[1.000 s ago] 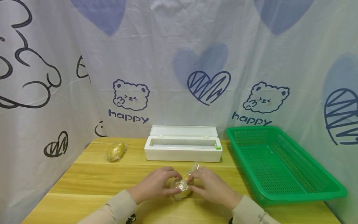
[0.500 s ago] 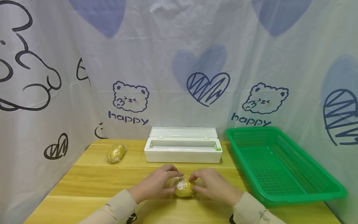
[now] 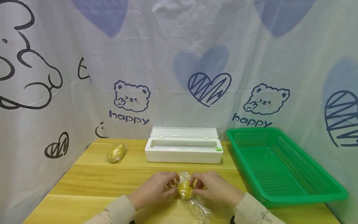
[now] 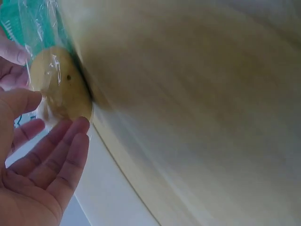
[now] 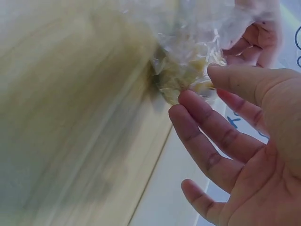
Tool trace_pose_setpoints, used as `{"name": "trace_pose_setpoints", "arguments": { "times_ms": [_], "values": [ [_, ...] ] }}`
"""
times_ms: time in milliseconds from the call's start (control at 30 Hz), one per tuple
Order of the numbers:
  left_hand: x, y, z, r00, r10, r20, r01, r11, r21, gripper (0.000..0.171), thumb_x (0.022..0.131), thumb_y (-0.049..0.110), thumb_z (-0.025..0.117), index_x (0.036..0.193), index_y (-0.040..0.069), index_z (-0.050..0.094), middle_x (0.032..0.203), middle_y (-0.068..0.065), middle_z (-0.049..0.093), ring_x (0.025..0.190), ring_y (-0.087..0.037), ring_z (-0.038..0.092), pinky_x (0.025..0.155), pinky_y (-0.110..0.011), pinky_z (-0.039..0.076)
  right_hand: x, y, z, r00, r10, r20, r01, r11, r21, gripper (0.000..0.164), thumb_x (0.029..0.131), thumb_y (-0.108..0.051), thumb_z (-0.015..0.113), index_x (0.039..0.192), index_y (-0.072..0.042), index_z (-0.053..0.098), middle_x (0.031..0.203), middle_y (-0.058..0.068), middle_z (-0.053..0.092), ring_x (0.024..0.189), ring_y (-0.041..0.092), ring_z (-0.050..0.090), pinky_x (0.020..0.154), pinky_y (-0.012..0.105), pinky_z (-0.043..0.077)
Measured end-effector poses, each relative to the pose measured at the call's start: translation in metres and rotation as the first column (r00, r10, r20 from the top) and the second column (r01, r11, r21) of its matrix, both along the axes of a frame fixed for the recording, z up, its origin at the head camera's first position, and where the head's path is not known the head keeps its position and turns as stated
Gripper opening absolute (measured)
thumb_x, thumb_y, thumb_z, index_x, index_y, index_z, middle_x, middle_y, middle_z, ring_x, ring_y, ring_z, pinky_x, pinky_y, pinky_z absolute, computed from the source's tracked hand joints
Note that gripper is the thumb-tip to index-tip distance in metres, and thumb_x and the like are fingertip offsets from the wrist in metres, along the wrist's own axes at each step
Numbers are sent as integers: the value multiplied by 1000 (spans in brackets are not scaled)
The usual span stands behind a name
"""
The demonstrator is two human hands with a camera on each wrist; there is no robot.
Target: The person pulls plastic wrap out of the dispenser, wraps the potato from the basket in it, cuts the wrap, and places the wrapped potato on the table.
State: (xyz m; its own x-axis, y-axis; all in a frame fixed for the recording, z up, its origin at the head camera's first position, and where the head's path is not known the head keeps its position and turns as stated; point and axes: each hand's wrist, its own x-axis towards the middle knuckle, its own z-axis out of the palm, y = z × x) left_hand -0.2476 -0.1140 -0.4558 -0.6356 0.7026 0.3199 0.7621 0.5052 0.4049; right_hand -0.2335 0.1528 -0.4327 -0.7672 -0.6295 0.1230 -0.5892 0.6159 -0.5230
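A yellow potato (image 3: 185, 191) in clear plastic film lies on the table, between my two hands. Loose film (image 3: 199, 210) trails from it toward the front edge, and more bunches up behind it. From the left, my left hand (image 3: 156, 188) holds the wrapped potato with thumb and fingertips. My right hand (image 3: 217, 187) grips its other side, thumb and fingers bent against the film. A dark spot marks the potato (image 4: 61, 84) in the left wrist view. Crumpled film (image 5: 188, 42) partly covers it in the right wrist view.
Another film-wrapped potato (image 3: 116, 152) lies at the back left of the wooden table (image 3: 84, 183). A white cling film dispenser (image 3: 183, 156) with its lid raised stands behind my hands. On the right is a green plastic basket (image 3: 302, 197). A printed curtain (image 3: 167, 62) hangs behind.
The wrapped potato has been turned between my hands. Its loose film now trails toward the front, where one second ago a tail stuck out at the back right. The other things have not moved.
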Motion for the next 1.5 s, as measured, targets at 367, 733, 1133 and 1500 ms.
{"name": "trace_pose_setpoints", "arguments": {
  "times_ms": [367, 733, 1133, 1500],
  "values": [
    [-10, 4, -6, 998, 36, 47, -38, 998, 45, 13, 100, 2, 72, 110, 9, 68, 108, -12, 81, 94, -17, 80, 81, -19, 63, 0, -10, -19, 982, -49, -183, 49, 999, -5, 25, 94, -25, 84, 106, -19, 63, 77, -12, 66, 64, -5, 50, 63, 17, 47],
    [6, -3, 0, 996, -15, -93, 18, 999, 26, 10, 95, 10, 79, 100, 14, 71, 93, 2, 75, 83, -5, 68, 76, -14, 57, 18, 1, -9, 992, -13, -123, 11, 1000, -19, 12, 96, -25, 81, 92, -25, 70, 81, -18, 66, 73, -4, 56, 67, 16, 51],
    [38, -1, -4, 948, -284, -140, 241, 934, -264, 10, 99, 22, 77, 107, 25, 82, 87, 17, 69, 72, 14, 45, 66, 2, 37, 42, 5, -15, 989, 143, -33, -137, 982, 132, 6, 94, -24, 82, 94, -29, 80, 78, -25, 61, 69, -9, 54, 64, 11, 48],
    [38, -4, -8, 957, -286, -42, 264, 924, -276, 16, 99, 18, 77, 113, 22, 82, 95, 15, 76, 76, 15, 50, 69, 2, 42, 37, 0, -26, 989, 146, -38, -140, 981, 131, 6, 95, -23, 83, 90, -26, 81, 81, -24, 65, 71, -11, 54, 67, 10, 49]
  ]
}}
